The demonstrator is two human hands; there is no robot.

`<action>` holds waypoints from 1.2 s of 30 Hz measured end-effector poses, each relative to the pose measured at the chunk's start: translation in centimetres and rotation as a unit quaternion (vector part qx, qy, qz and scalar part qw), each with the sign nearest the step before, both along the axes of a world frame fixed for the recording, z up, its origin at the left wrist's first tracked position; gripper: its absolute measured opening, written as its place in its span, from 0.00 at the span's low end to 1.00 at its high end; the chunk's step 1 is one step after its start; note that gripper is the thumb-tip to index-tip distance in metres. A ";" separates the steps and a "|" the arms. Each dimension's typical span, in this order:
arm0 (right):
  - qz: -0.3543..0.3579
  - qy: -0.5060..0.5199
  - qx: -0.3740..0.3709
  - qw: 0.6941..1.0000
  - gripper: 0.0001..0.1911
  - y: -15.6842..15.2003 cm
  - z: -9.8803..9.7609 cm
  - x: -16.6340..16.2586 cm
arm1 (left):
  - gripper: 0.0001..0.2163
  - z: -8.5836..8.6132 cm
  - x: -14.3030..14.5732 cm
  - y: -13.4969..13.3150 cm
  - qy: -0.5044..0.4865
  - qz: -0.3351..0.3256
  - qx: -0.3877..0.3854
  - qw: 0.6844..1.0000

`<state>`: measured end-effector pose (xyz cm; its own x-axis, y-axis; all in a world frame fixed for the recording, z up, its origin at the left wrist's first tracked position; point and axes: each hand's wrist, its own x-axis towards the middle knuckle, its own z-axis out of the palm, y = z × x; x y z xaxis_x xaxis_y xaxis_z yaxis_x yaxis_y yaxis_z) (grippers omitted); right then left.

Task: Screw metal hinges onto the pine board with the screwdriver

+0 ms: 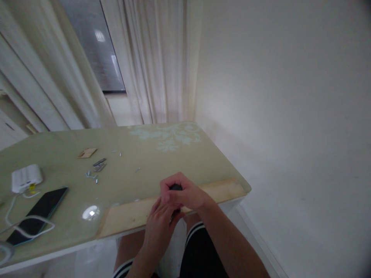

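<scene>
A long pale wooden board point(124, 218) lies along the table's front edge. Over its middle, my right hand point(185, 195) is closed around the black handle of a screwdriver point(175, 187), held roughly upright. My left hand point(159, 224) is lower and just to the left, its fingers and thumb closed about the tool's dark lower part. The tool's tip, and whatever it meets on the board, are hidden by my fingers.
Several screws point(92, 176) and small metal pieces point(100, 165) lie left of centre, near a small wooden piece point(87, 153). Further left are a phone point(43, 210), a white cable point(14, 224) and a white power adapter point(26, 177). A wall point(275, 116) borders the right side.
</scene>
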<state>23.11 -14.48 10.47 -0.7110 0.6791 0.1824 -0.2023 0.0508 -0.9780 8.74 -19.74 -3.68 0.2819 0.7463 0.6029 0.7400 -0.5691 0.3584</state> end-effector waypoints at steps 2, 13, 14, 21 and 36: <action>-0.046 0.024 -0.013 0.999 0.28 0.8 0.2 0.0 | 0.05 -0.2 -0.1 0.0 0.009 -0.013 -0.017 1.000; -0.247 0.017 0.048 0.968 0.28 -0.8 -0.8 -0.5 | 0.09 -1.0 -1.0 0.0 0.008 -0.059 0.029 0.998; -0.128 -0.004 0.059 0.990 0.28 -0.5 -0.5 -0.3 | 0.10 -0.9 -0.9 0.0 0.008 -0.059 0.032 0.998; -0.128 -0.102 0.142 0.976 0.27 1.1 1.2 0.6 | 0.09 0.0 -1.8 -0.5 0.076 -0.045 0.069 0.994; 0.002 -0.608 0.420 0.674 0.27 0.9 9.3 3.9 | 0.22 -0.5 -5.8 -0.3 0.304 -0.083 0.196 0.929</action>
